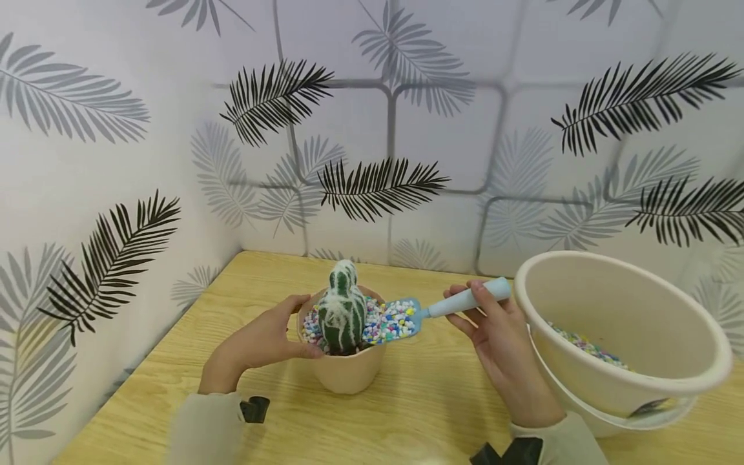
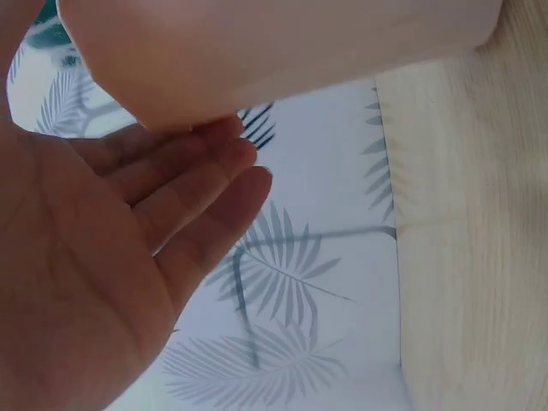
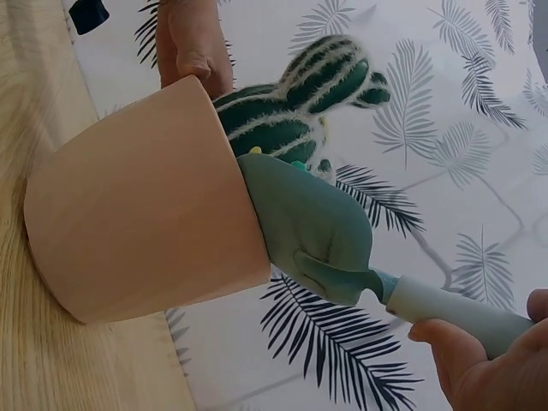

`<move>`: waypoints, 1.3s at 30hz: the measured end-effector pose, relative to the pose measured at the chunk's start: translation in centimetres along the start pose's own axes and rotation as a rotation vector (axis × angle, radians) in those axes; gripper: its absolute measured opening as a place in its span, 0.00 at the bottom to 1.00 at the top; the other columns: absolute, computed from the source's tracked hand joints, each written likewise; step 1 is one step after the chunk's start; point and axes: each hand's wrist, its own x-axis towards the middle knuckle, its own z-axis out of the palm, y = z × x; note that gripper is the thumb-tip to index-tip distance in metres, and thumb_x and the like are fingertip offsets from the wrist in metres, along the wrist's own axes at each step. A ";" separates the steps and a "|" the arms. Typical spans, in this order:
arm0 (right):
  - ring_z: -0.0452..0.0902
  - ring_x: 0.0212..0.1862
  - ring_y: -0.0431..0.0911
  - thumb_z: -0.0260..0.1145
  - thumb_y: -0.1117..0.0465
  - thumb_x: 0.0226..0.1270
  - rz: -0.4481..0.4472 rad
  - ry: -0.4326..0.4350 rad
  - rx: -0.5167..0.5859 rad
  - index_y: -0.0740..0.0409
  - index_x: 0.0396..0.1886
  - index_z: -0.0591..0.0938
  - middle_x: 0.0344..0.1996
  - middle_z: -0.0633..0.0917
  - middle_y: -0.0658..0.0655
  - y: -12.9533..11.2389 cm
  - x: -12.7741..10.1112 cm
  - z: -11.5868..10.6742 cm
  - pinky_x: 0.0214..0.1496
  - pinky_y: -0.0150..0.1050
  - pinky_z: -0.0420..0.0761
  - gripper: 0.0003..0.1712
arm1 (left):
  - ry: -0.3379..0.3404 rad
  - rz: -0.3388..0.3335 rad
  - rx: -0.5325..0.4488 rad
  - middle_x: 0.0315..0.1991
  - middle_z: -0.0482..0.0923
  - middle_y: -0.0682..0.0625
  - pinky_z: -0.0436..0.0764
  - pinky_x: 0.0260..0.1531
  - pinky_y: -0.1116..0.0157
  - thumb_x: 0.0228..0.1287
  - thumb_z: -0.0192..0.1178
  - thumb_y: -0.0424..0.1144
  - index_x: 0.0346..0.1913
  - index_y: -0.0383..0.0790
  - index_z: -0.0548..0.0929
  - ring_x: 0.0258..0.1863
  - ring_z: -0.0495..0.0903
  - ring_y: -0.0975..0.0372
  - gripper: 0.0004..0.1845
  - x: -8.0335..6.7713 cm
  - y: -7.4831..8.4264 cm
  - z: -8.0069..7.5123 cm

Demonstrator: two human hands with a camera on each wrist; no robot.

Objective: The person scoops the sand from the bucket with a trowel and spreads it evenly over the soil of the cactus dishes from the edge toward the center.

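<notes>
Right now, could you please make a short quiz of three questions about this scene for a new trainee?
1. True or false: the scoop carries coloured pebbles.
2. Which hand steadies the pot?
A. the left hand
B. the right hand
C. neither hand
3. Fill the gap: the cactus stands in the ____.

Key
1. True: the blade, at the pot's rim, is loaded with pebbles.
2. A: the left hand holds the pot's rim, while the right hand grips the scoop's handle.
3. Pot: the cactus is upright there, with pebbles around it. More pebbles lie in the basin on the right.
</notes>
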 end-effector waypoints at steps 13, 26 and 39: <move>0.84 0.43 0.42 0.55 0.56 0.73 -0.028 0.025 -0.093 0.52 0.35 0.77 0.33 0.85 0.48 0.2 0.2 -0.1 0.43 0.35 0.84 0.07 | -0.046 0.064 -0.070 0.75 0.46 0.37 0.69 0.60 0.44 0.53 0.70 0.52 0.76 0.41 0.47 0.71 0.53 0.42 0.55 0.7 -1.6 0.4; 0.85 0.42 0.42 0.57 0.54 0.71 -0.069 0.073 -0.217 0.52 0.34 0.77 0.32 0.85 0.49 -0.4 0.3 1.1 0.41 0.36 0.84 0.08 | 0.000 0.042 0.024 0.73 0.53 0.37 0.64 0.62 0.40 0.50 0.71 0.54 0.74 0.39 0.54 0.71 0.53 0.40 0.53 0.4 -0.7 0.0; 0.84 0.44 0.42 0.58 0.54 0.71 -0.063 0.107 -0.297 0.52 0.34 0.75 0.32 0.85 0.47 -0.2 0.3 1.6 0.43 0.36 0.84 0.08 | 0.023 0.023 0.111 0.69 0.61 0.34 0.65 0.62 0.42 0.48 0.72 0.56 0.71 0.31 0.58 0.68 0.60 0.40 0.54 0.1 1.4 -0.3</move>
